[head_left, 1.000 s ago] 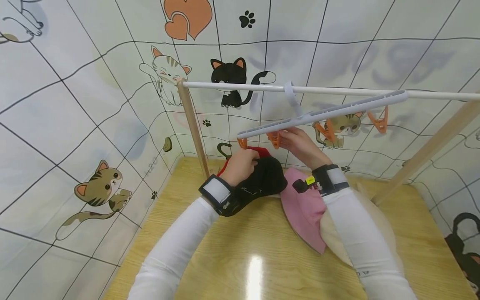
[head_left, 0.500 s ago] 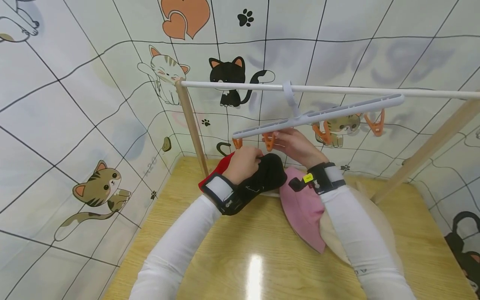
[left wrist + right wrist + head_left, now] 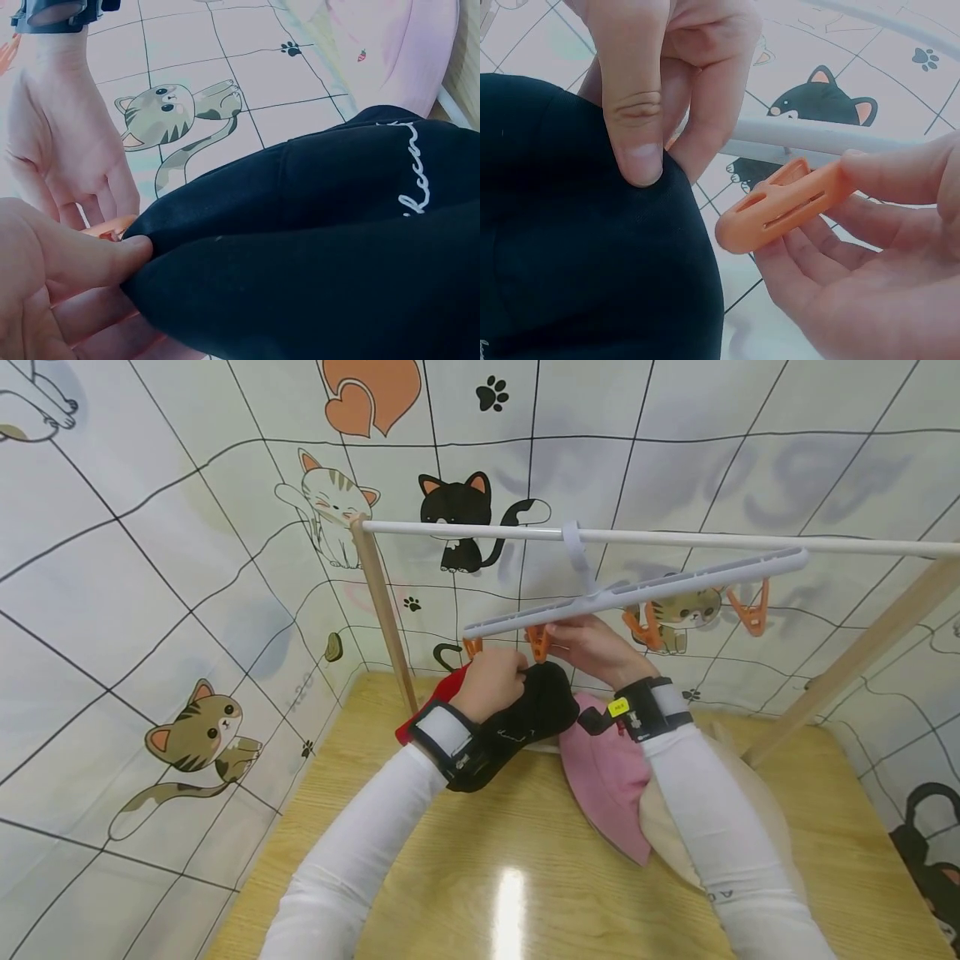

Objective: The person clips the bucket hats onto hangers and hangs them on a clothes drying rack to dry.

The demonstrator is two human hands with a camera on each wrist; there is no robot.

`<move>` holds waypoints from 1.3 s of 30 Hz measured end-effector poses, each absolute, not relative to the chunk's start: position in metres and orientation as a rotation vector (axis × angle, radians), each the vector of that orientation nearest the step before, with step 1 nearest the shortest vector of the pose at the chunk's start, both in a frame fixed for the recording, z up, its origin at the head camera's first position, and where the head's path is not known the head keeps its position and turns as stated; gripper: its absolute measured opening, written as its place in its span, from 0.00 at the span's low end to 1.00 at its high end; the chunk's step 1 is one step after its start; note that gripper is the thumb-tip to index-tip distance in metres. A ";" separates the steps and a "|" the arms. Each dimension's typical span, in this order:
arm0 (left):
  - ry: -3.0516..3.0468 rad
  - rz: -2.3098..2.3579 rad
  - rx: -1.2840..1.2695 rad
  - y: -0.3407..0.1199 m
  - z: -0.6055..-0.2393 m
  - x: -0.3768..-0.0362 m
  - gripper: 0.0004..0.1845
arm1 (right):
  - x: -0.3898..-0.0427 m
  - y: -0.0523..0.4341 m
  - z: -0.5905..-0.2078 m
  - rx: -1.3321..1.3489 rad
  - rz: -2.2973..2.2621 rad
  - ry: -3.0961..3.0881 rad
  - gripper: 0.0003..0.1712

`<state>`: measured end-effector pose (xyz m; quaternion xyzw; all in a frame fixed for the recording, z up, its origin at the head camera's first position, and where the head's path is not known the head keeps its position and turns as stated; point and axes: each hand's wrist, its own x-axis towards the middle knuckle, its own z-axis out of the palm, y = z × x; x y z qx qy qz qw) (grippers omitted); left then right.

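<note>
A black cap (image 3: 551, 697) with white stitched lettering hangs from my left hand (image 3: 489, 685). In the left wrist view, that hand's thumb (image 3: 112, 259) and fingers pinch the folded edge of the cap (image 3: 315, 277). My right hand (image 3: 596, 652) holds an orange clip (image 3: 537, 645) under the left half of a pale hanger (image 3: 675, 587). Seen from the right wrist, the clip (image 3: 780, 210) sits between thumb and fingers, just beside the cap's edge (image 3: 630, 247) and apart from it. Red fabric (image 3: 431, 700) shows left of the black cap; whether it belongs to it, I cannot tell.
The hanger hooks over a white rod (image 3: 465, 532) on wooden posts (image 3: 386, 618) and tilts down to the left. More orange clips (image 3: 752, 610) hang from it. A pink hat (image 3: 600, 777) and a cream one (image 3: 750, 810) lie on the wooden table (image 3: 450, 877).
The clip and hanger have shifted slightly left with my right hand. My left hand has moved a little right, and more red fabric now shows at its left.
</note>
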<state>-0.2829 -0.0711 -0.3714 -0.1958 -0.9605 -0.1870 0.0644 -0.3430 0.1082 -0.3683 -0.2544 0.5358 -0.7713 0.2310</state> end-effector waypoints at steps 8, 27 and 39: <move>-2.884 -0.560 -0.588 -0.071 -0.371 -0.283 0.06 | -0.342 0.105 -0.368 -0.738 -2.098 1.458 0.20; -2.851 -0.588 -0.516 -0.071 -0.363 -0.279 0.05 | -0.341 0.098 -0.364 -0.643 -2.151 1.443 0.21; -2.858 -0.589 -0.536 -0.075 -0.355 -0.277 0.06 | -0.342 0.100 -0.366 -0.641 -2.129 1.451 0.17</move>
